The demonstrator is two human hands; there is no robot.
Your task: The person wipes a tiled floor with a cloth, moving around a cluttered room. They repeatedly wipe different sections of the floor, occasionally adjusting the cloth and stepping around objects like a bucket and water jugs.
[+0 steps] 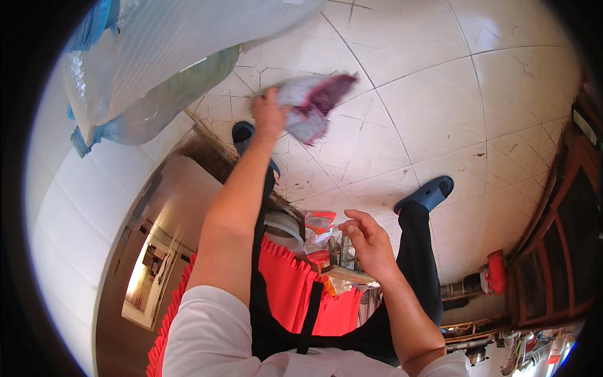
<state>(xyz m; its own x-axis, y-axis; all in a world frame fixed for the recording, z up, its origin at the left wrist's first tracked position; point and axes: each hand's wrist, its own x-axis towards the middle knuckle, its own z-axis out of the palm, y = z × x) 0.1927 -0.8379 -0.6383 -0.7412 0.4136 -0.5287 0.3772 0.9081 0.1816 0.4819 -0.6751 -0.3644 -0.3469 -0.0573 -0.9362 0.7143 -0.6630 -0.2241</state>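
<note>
My left hand (270, 114) reaches down over the tiled floor (433, 103) and grips one edge of a grey and maroon cloth (311, 106). The cloth is blurred, bunched in the middle, and its far corner sticks out to the right. Part of my fingers is hidden by the cloth. My right hand (370, 240) hangs in front of my body with its fingers loosely bent, and nothing shows in it. Below it is a small wooden stool (348, 274). Dark blue slippers (426, 194) are on my feet, set wide apart.
Large plastic bottles (146, 122) with blue caps stand at upper left, beside a white tiled wall (80, 202). A grey basin (282, 231), plastic packaging (319, 228) and a red ruffled curtain (287, 292) lie near my legs. A dark wooden cabinet (556, 235) is at right. Small debris dots the floor.
</note>
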